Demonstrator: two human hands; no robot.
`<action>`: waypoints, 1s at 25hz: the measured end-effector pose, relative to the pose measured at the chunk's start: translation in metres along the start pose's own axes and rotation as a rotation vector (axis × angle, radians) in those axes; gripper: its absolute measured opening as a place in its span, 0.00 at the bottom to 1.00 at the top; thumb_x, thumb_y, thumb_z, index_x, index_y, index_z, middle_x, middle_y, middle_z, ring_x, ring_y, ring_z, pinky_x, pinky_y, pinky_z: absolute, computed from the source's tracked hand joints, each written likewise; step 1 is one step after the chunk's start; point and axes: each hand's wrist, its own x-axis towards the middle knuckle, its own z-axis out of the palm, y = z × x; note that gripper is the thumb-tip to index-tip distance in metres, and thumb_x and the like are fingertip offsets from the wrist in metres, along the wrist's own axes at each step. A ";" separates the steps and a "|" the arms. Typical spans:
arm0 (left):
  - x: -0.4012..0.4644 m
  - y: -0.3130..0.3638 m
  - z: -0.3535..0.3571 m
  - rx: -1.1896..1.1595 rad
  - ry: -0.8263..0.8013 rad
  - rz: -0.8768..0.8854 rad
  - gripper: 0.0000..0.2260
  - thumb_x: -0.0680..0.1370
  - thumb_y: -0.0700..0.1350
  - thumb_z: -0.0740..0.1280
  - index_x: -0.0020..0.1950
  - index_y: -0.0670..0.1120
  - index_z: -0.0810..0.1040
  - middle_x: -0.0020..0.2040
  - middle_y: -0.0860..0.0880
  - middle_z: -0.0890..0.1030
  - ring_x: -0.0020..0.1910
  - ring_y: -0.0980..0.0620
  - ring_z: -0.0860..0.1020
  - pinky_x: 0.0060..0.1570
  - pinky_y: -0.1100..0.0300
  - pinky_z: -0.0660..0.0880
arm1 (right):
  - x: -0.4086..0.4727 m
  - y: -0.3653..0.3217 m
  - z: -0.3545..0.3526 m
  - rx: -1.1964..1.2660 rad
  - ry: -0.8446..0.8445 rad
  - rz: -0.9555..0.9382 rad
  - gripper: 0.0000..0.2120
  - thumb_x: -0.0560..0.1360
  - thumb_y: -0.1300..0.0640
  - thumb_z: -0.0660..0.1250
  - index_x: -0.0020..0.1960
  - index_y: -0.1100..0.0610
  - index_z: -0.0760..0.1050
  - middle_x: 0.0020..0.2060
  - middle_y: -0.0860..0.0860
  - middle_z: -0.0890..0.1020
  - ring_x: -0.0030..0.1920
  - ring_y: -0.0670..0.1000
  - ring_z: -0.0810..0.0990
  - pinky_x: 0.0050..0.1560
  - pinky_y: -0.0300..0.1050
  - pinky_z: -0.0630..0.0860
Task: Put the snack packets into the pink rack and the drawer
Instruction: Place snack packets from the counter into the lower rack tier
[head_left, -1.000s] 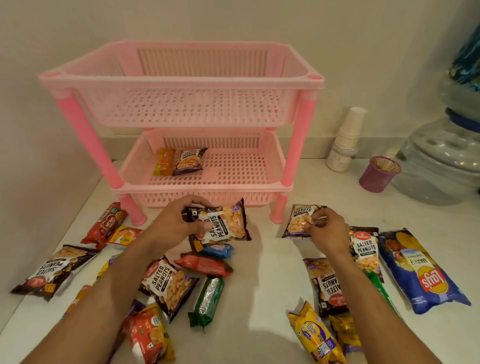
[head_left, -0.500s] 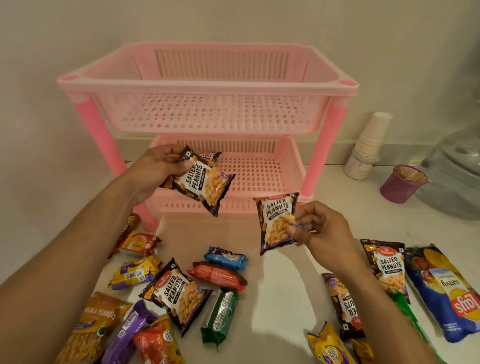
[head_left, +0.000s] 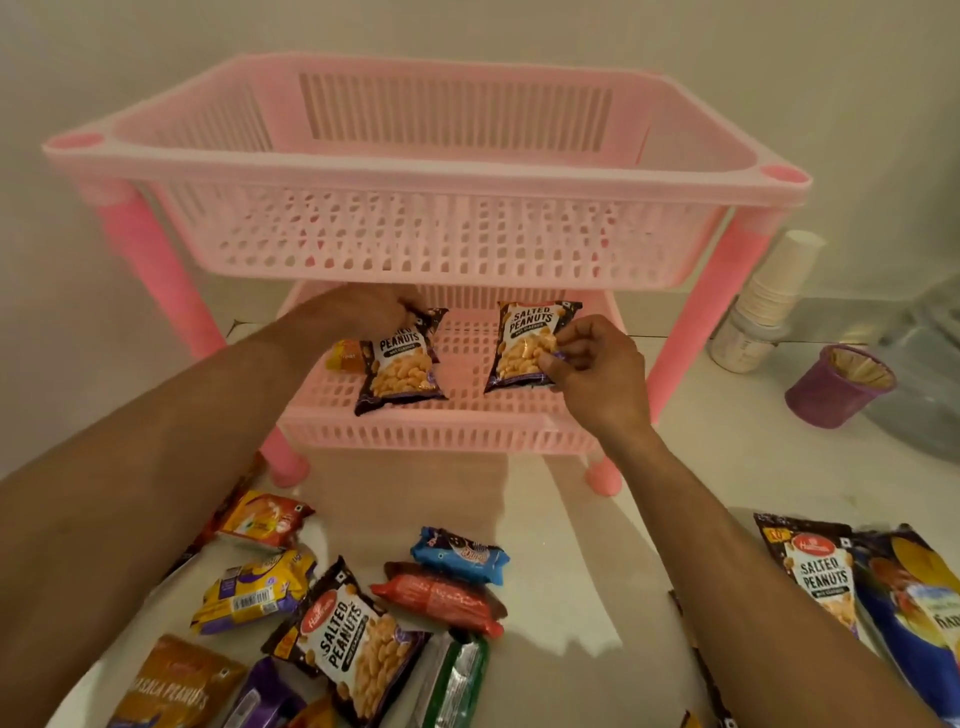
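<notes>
Head cam has us looking down at the pink rack (head_left: 426, 171) sitting on the pale tabletop (head_left: 571, 545); both our hands are reaching into its lower shelf (head_left: 457, 415), under the top basket, which looks bare from here. Our left hand (head_left: 363, 309) has its fingers closed on the top edge of a salted peanuts packet (head_left: 402, 364); that packet lies on the lower shelf's left half, partly over a small orange packet (head_left: 345, 356) beside it. Our right hand (head_left: 592, 364) is pinching the lower right corner of a second peanuts packet (head_left: 524, 343), fingers (head_left: 558, 340) curled shut on the wrapper; this one sits toward the middle of the same shelf, label facing up, well apart from the first; can't tell if it's fully resting or a bit lifted.

Plenty still out on the tabletop near us: a blue biscuit packet (head_left: 460, 553) just above a red one (head_left: 441, 597), a green packet (head_left: 452, 680) below those, another salted peanuts pack (head_left: 348, 639) touching the green one, a yellow packet (head_left: 254, 590) and an orange one (head_left: 265, 519) to the left, a masala peanuts bag (head_left: 176, 686) at the bottom edge; on the right, one more peanuts pack (head_left: 813, 566) beside a big blue chips bag (head_left: 914, 608). Behind the rack's right leg stands a stack of paper cups (head_left: 769, 296), with a purple cup (head_left: 839, 384) near it; no drawer visible.
</notes>
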 end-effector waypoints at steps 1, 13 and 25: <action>0.006 -0.001 0.006 0.027 -0.029 0.012 0.11 0.81 0.44 0.62 0.60 0.54 0.79 0.62 0.49 0.76 0.54 0.50 0.72 0.48 0.58 0.69 | 0.011 0.002 0.006 -0.023 -0.015 0.001 0.11 0.70 0.62 0.76 0.44 0.53 0.74 0.35 0.48 0.79 0.39 0.52 0.81 0.42 0.48 0.81; 0.031 -0.022 0.069 0.142 -0.091 0.231 0.12 0.79 0.41 0.64 0.61 0.49 0.81 0.63 0.49 0.79 0.61 0.48 0.74 0.60 0.57 0.70 | 0.099 0.033 0.093 -0.195 -0.226 0.288 0.14 0.71 0.68 0.70 0.55 0.59 0.76 0.47 0.59 0.81 0.47 0.60 0.83 0.42 0.60 0.83; 0.011 -0.015 0.067 0.203 0.099 0.256 0.15 0.77 0.45 0.69 0.64 0.47 0.79 0.61 0.45 0.77 0.60 0.45 0.74 0.59 0.54 0.71 | 0.080 0.026 0.090 -0.828 -0.412 -0.089 0.25 0.75 0.62 0.66 0.71 0.53 0.68 0.66 0.58 0.73 0.63 0.59 0.74 0.60 0.52 0.74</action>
